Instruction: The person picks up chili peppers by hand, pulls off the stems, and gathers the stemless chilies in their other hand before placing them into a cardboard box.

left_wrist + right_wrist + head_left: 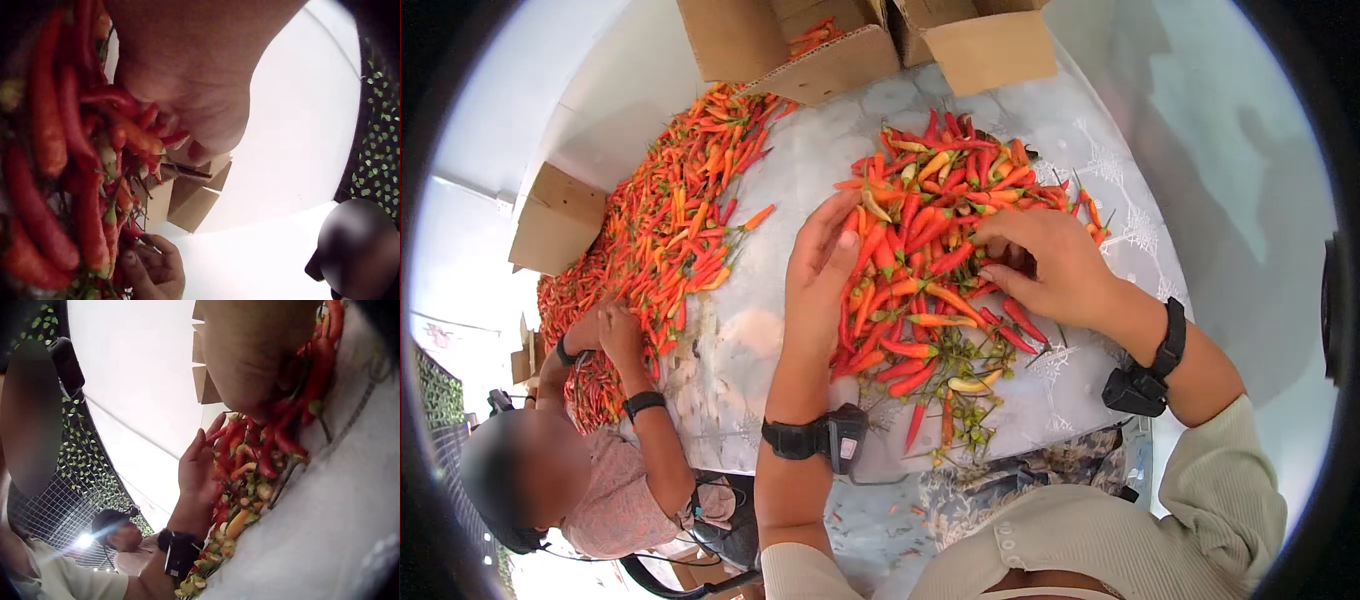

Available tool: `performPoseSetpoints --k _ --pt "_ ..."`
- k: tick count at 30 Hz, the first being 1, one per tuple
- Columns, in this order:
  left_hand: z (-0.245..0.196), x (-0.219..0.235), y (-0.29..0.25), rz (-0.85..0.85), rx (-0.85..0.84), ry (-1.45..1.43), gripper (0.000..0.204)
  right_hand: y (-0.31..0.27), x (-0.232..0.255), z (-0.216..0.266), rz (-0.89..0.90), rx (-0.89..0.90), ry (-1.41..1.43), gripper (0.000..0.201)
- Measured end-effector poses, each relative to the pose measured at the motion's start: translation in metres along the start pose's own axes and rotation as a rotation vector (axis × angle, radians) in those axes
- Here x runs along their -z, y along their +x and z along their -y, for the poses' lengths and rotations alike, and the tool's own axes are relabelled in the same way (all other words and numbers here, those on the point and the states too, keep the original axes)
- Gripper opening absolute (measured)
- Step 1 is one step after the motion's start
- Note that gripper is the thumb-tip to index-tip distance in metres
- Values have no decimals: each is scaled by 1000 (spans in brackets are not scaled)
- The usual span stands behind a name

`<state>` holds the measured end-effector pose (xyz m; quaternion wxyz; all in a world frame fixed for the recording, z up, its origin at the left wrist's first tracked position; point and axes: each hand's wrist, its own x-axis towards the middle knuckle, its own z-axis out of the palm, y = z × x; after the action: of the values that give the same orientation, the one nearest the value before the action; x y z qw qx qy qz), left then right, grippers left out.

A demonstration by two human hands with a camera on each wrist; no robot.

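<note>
A heap of red, orange and yellow chili peppers (915,235) lies on the table in front of me. My left hand (815,275) rests along the heap's left side with its fingers extended and thumb raised. The right wrist view shows this left hand (199,465) cupped beside the peppers. On the heap's right side, my right hand (1050,260) bends its fingers and thumb around the stem end of a red chili pepper (952,258). Its fingertips are partly hidden. From the left wrist view, the right hand (156,269) shows curled at the heap's far edge.
Green stems (975,400) lie at the heap's near edge. A larger chili pile (690,210) covers the table's left side, where another person's hands (615,335) work. Cardboard boxes (830,75) stand at the back, and another box (560,220) stands at the left.
</note>
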<state>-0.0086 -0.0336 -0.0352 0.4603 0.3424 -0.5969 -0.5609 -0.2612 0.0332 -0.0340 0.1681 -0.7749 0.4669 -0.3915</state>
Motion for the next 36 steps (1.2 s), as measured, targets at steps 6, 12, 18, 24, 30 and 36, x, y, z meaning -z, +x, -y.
performPoseSetpoints --k 6,12,18,24,30,36 --pt "-21 -28 -15 28 -95 -103 43 0 1 2 2 -74 65 30" --pt "-14 -4 -12 -212 -168 142 25 -2 -1 2 -210 -100 109 26" --pt "-12 0 -14 -267 -123 373 14 -4 -4 -3 -286 -162 404 18" --pt "-17 -12 -18 -100 -239 854 17 -3 1 1 -214 -122 330 19" --pt "-16 -18 -20 -53 -93 793 15 5 6 3 -211 137 -52 28" --pt "-5 -14 -19 -93 -110 724 16 10 -2 28 -168 233 -154 23"
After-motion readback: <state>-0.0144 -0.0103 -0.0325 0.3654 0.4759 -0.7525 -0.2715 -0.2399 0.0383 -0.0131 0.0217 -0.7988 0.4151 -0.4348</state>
